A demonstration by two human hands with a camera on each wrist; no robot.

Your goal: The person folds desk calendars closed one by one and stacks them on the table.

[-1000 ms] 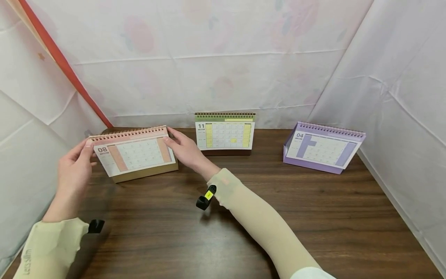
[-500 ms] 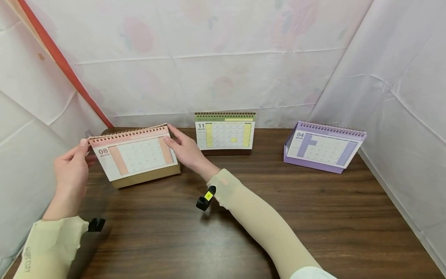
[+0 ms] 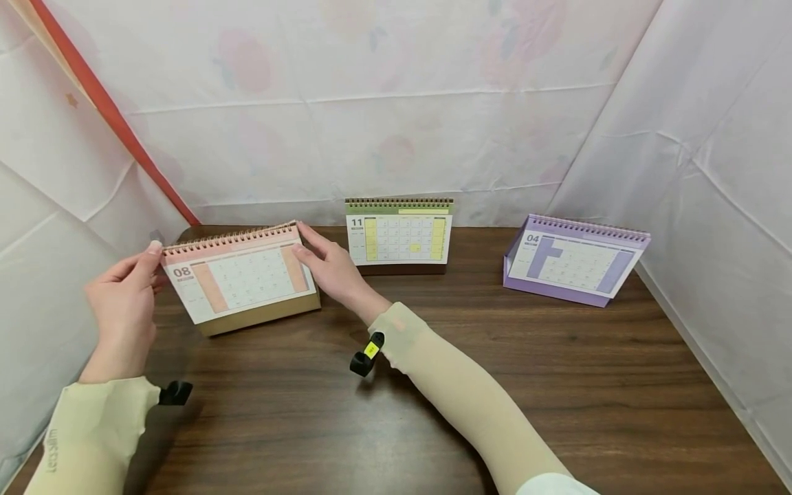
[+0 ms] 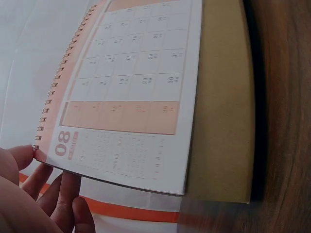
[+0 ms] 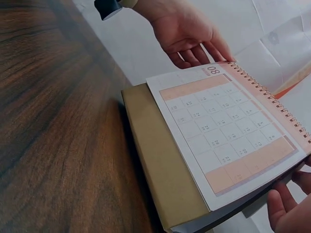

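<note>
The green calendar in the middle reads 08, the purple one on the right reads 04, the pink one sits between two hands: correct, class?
No: in the head view, the green calendar reads 11, not 08. The purple calendar does read 04, and the pink calendar sits between left hand and right hand.

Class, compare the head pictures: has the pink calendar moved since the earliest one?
Yes. The pink calendar has shifted slightly toward the camera, judged against the green calendar.
</note>
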